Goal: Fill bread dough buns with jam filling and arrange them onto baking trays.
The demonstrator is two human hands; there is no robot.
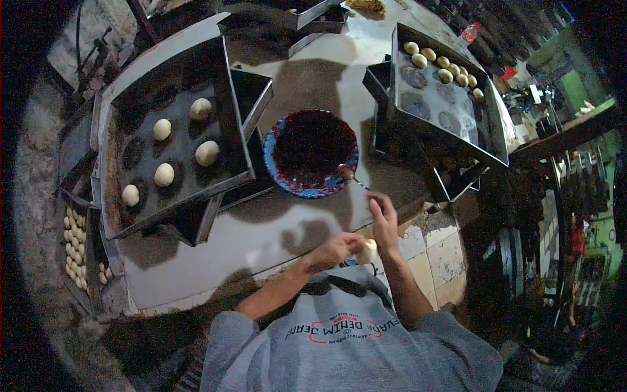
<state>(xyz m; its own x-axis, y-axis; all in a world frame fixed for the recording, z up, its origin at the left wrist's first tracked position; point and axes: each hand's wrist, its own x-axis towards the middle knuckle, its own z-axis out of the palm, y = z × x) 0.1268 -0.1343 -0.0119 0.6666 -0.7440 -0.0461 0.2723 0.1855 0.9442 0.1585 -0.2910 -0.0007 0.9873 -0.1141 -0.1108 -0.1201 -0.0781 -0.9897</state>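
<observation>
My left hand is closed on a pale dough ball, held low in front of my shirt near the table's front edge. In my right hand is the handle of a metal spoon. The spoon's bowl end rests at the right rim of a blue basin. Dark reddish-brown filling fills much of this basin, and smears of it coat the inner wall. My left fingers partly cover the dough ball.
A deep metal tray at left carries several spaced dough balls. Another tray at right has dough balls along its far side. Both sit raised above the white tabletop. More dough balls lie lower left.
</observation>
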